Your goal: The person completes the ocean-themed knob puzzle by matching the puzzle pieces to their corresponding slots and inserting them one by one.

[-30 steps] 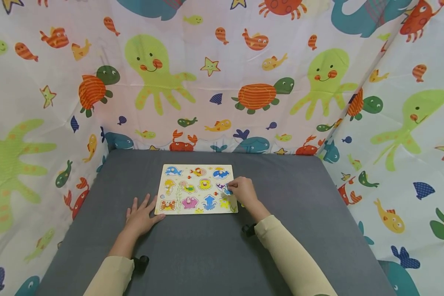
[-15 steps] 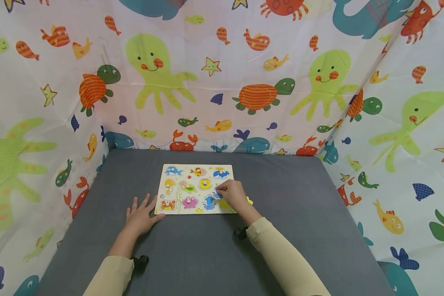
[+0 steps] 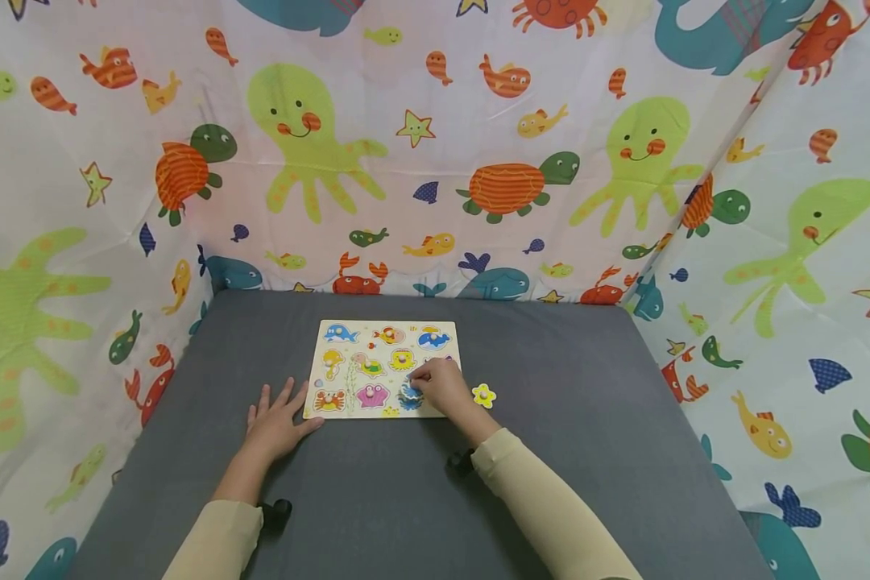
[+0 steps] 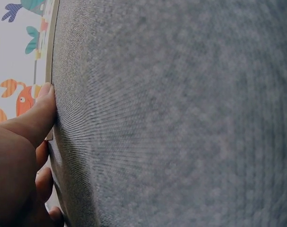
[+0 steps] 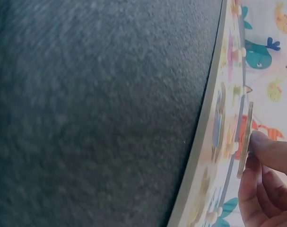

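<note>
A wooden peg puzzle board (image 3: 366, 326) with sea-animal pictures lies on the grey cloth. My left hand (image 3: 274, 423) rests with spread fingers at its lower left corner; in the left wrist view the thumb (image 4: 45, 101) touches the board's edge. Over the lower right part of the board, my right hand (image 3: 441, 387) pinches a blue puzzle piece (image 3: 410, 395) between thumb and fingers. Seen edge-on in the right wrist view, that thin piece (image 5: 246, 139) is held above the board's surface. It overlaps the blue squid spot in the head view. The right hand hides part of the board.
A yellow flower-shaped puzzle piece (image 3: 484, 395) lies on the cloth just right of the board. Several pegged pieces, such as the crab (image 3: 329, 401) and the pink shell (image 3: 371, 395), sit in the board. A sea-animal curtain (image 3: 420, 161) surrounds the grey table (image 3: 377, 499).
My right hand has moved left across the board with the blue puzzle piece, from the right edge to over the squid spot. The yellow piece is now uncovered. The left hand stays put.
</note>
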`<control>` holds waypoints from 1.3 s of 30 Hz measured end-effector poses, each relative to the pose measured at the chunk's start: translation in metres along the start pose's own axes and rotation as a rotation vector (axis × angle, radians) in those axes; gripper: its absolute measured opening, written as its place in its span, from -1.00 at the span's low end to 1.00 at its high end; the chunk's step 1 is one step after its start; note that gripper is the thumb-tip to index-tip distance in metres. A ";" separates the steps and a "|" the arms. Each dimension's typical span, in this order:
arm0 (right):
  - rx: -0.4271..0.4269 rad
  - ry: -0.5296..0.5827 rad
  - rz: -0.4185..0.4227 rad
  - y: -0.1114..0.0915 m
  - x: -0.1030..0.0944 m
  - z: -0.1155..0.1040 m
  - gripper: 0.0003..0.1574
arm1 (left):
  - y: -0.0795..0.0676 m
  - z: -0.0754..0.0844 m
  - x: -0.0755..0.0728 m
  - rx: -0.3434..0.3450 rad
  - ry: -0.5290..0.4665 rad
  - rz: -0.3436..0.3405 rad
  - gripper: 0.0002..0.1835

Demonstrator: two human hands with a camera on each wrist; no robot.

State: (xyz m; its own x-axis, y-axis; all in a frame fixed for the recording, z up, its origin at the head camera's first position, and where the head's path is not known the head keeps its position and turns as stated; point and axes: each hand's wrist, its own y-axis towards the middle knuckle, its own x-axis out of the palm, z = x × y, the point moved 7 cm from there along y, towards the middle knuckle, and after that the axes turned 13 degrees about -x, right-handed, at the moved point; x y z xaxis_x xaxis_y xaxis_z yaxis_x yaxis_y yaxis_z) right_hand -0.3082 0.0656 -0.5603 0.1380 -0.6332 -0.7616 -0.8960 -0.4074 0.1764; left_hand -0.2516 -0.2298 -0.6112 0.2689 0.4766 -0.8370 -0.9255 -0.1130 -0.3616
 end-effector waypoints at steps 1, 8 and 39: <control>0.003 0.004 -0.005 0.000 0.001 -0.001 -0.83 | 0.000 0.000 0.000 -0.002 0.001 0.000 -0.03; 0.015 -0.003 -0.031 -0.002 0.011 0.001 -0.82 | 0.000 0.001 -0.001 -0.006 0.005 -0.008 -0.02; 0.078 -0.047 -0.170 0.002 0.025 0.006 -0.84 | 0.001 -0.001 0.000 -0.015 0.015 -0.016 -0.02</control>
State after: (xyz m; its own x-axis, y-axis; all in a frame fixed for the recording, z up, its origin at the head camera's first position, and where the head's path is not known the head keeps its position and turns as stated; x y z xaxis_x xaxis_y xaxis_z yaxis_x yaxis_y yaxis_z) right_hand -0.3093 0.0531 -0.5832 0.2721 -0.5277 -0.8047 -0.8919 -0.4522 -0.0050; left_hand -0.2524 -0.2310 -0.6120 0.2873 0.4655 -0.8371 -0.9172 -0.1183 -0.3806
